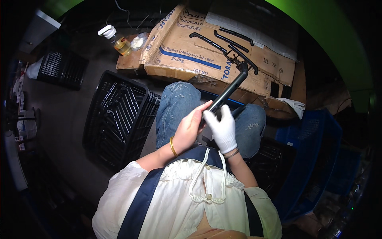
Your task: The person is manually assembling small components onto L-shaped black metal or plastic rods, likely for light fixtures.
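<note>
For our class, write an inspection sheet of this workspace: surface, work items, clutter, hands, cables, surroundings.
Surface: brown cardboard, printed.
Work items: long black part held; similar black parts on the cardboard.
Clutter: white-capped bottle of yellowish liquid; white cloth item, possibly a glove.
Hands: left hand, bare, holds the long part; right hand, white-gloved, is against it, grip unclear.
Cables: thin strands behind the bottle, possibly wires.
Surroundings: filled black basket left; blue crate right.

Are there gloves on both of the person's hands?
No, the right hand wears a white glove, but the left hand is bare.
</note>
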The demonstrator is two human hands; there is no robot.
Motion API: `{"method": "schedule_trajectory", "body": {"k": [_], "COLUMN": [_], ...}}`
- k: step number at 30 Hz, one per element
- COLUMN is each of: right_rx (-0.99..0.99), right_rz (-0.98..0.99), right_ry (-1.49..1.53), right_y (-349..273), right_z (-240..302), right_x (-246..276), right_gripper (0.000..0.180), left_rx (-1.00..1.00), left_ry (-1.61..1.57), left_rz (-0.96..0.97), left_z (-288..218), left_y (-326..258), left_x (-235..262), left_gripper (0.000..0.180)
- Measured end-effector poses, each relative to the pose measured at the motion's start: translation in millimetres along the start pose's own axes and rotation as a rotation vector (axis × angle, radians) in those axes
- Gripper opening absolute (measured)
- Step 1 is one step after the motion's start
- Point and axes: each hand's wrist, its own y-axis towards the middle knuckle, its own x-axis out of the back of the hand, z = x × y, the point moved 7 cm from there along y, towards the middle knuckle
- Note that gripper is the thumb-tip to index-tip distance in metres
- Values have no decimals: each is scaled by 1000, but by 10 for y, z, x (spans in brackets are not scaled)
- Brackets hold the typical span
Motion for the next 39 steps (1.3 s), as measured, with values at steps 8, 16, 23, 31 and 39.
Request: {"method": "schedule_trajectory", "body": {"k": [8,16,23,31,39], "right_rx": [-268,-261,253,271,152], "right_rz": [-64,129,134,156,271], "right_ry": [642,560,-399,-482,-511], "right_y": [326,196,-254,-271,-253], "right_z": [-191,-241,272,262,219], "right_x": [242,56,103,46,18], "right_gripper": [15,28,11,13,13], "left_rx": [-300,237,89,121,-87], "left_ry": [639,-399,-401,-248,269], "left_rz": [-61,214,90,144,49], "left_z": [-175,299,205,91,143], "left_y": [-126,-53,-8,-46,-30], "left_x": [-70,-91,52,-29,77], "left_gripper": [45,50,57,57,53]}}
